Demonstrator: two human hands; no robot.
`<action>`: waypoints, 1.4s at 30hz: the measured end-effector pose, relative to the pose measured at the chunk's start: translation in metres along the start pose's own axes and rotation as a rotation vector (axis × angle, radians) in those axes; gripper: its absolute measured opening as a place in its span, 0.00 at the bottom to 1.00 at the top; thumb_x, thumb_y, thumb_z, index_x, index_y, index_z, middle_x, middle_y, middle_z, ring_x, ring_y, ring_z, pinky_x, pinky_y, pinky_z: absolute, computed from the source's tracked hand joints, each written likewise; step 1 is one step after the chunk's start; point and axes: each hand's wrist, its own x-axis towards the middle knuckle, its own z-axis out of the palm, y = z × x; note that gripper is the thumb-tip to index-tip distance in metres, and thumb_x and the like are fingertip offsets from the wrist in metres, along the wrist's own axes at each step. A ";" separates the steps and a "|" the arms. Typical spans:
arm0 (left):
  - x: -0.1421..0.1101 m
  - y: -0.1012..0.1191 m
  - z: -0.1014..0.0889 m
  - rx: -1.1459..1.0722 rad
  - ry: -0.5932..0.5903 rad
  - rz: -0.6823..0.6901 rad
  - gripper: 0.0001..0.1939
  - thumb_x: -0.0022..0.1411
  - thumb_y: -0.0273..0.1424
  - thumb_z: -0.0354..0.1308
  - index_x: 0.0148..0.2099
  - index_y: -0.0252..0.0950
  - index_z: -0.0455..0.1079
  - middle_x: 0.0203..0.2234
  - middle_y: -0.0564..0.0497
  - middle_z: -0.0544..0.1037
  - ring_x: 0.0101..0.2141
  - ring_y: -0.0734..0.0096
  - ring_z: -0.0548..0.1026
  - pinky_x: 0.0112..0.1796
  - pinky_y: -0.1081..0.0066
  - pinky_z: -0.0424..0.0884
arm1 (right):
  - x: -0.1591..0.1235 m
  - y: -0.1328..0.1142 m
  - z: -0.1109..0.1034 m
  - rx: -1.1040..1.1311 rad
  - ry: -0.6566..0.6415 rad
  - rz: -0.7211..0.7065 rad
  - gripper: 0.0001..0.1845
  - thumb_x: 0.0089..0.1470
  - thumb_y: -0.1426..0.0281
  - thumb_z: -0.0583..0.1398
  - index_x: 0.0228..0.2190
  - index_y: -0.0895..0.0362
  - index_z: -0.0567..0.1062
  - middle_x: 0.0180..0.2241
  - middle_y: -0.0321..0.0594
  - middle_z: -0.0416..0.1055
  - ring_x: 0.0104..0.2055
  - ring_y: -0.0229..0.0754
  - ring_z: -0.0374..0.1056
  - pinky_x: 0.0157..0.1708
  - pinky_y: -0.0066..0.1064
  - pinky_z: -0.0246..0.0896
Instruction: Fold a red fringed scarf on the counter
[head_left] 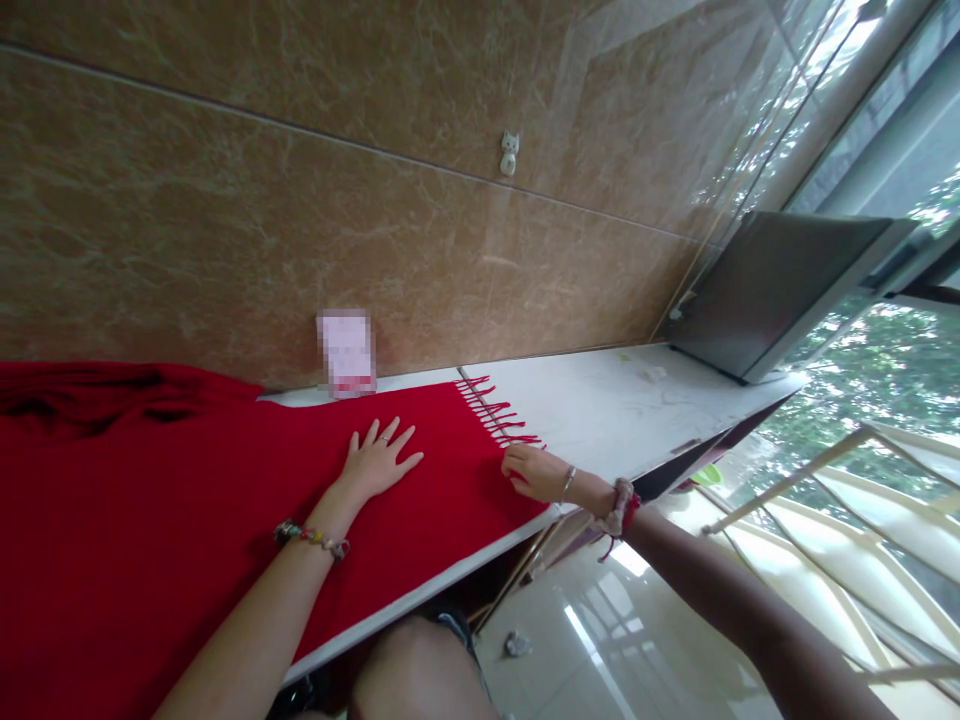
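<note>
A red fringed scarf (450, 490) lies spread over the white counter, its tasselled end pointing right and its left part running out of view. Flat on the cloth, with fingers spread, rests my left hand (379, 462). My right hand (534, 473) is at the fringed end near the front edge, its fingers curled and closed on the scarf's edge; the fingertips are partly hidden. The fringe (499, 415) fans out in loose strands across the white surface.
A bunched part of red cloth (112, 400) lies along the wall at left. A blurred pinkish card or box (346, 352) stands against the brown tiled wall (225, 220). The white counter (600, 400) extends right to a grey appliance (780, 285). A cream rack (862, 540) stands at right.
</note>
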 end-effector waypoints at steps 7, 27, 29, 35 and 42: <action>0.001 -0.001 0.001 -0.013 -0.001 0.000 0.31 0.61 0.49 0.38 0.63 0.44 0.46 0.63 0.51 0.44 0.61 0.50 0.42 0.55 0.46 0.43 | -0.029 0.054 -0.003 -0.084 -0.085 0.155 0.10 0.42 0.81 0.52 0.21 0.57 0.69 0.25 0.41 0.68 0.30 0.40 0.61 0.35 0.32 0.60; 0.009 -0.011 0.008 -0.026 0.147 -0.302 0.32 0.61 0.48 0.34 0.63 0.41 0.49 0.62 0.44 0.49 0.59 0.39 0.46 0.51 0.40 0.49 | 0.153 0.022 0.040 -0.004 -0.008 0.427 0.27 0.59 0.60 0.44 0.57 0.57 0.55 0.61 0.45 0.47 0.63 0.47 0.40 0.58 0.49 0.40; 0.009 -0.012 0.008 -0.027 0.139 -0.306 0.32 0.61 0.48 0.34 0.63 0.41 0.49 0.62 0.44 0.48 0.59 0.40 0.45 0.51 0.41 0.49 | 0.148 0.035 0.042 -0.014 -0.001 0.451 0.26 0.60 0.61 0.44 0.57 0.56 0.56 0.61 0.45 0.48 0.63 0.47 0.41 0.58 0.49 0.39; 0.010 -0.012 0.009 -0.035 0.144 -0.307 0.31 0.61 0.48 0.35 0.63 0.42 0.49 0.62 0.45 0.49 0.60 0.41 0.45 0.52 0.42 0.49 | 0.107 0.091 0.037 -0.039 0.006 0.553 0.22 0.60 0.65 0.44 0.55 0.50 0.60 0.60 0.45 0.50 0.62 0.52 0.43 0.54 0.59 0.41; 0.010 -0.010 0.010 -0.029 0.177 -0.327 0.31 0.60 0.48 0.36 0.63 0.42 0.50 0.62 0.44 0.48 0.60 0.42 0.44 0.52 0.43 0.49 | 0.075 0.143 0.042 -0.073 0.080 0.563 0.22 0.60 0.67 0.42 0.53 0.53 0.63 0.58 0.53 0.55 0.60 0.56 0.49 0.49 0.62 0.47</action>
